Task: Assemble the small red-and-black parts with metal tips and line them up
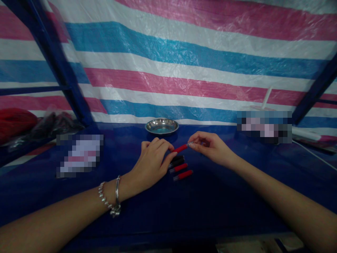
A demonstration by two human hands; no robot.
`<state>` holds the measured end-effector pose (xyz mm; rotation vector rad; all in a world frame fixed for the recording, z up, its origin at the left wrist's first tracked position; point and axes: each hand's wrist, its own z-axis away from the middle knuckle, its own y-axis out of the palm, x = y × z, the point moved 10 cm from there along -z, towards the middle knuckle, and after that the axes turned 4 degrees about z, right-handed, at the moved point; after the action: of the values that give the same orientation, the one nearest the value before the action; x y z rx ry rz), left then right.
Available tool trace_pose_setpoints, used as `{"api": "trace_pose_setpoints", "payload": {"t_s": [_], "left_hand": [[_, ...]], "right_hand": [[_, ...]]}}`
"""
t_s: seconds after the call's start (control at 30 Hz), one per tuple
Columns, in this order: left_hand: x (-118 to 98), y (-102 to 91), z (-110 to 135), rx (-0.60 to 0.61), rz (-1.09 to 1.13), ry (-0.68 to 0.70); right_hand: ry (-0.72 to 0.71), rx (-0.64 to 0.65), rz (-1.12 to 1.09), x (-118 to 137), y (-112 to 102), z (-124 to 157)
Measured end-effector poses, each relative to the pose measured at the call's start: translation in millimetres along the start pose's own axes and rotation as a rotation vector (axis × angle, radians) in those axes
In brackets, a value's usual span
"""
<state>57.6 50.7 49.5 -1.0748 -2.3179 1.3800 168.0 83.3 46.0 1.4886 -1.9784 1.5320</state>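
Note:
A small red pen-like piece (181, 148) is held between both hands above the blue table (210, 203). My left hand (152, 161) has its fingers curled round the lower end. My right hand (210, 147) pinches the upper tip. Just below lie three more short pieces side by side: a black one (177, 161), a red-and-black one (179, 167) and a red one (183, 175). A bracelet and a bangle sit on my left wrist.
A shallow steel dish (161, 126) stands at the back of the table. A striped pink, blue and white tarp (184, 63) hangs behind. Dark blue frame posts (52, 59) rise at the left and right. Dark bags (50, 126) lie far left.

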Motion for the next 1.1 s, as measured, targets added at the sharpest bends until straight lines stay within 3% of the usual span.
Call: {"api": "trace_pose_setpoints", "payload": {"t_s": [0.63, 1.1], "left_hand": [[-0.3, 2.0, 0.7, 0.019, -0.005, -0.008], [-1.4, 2.6, -0.1, 0.018, -0.011, 0.001]], "right_hand": [[0.013, -0.003, -0.023, -1.2, 2.3, 0.6], [-0.056, -0.001, 0.207, 7.1, 5.4, 3.6]]}}
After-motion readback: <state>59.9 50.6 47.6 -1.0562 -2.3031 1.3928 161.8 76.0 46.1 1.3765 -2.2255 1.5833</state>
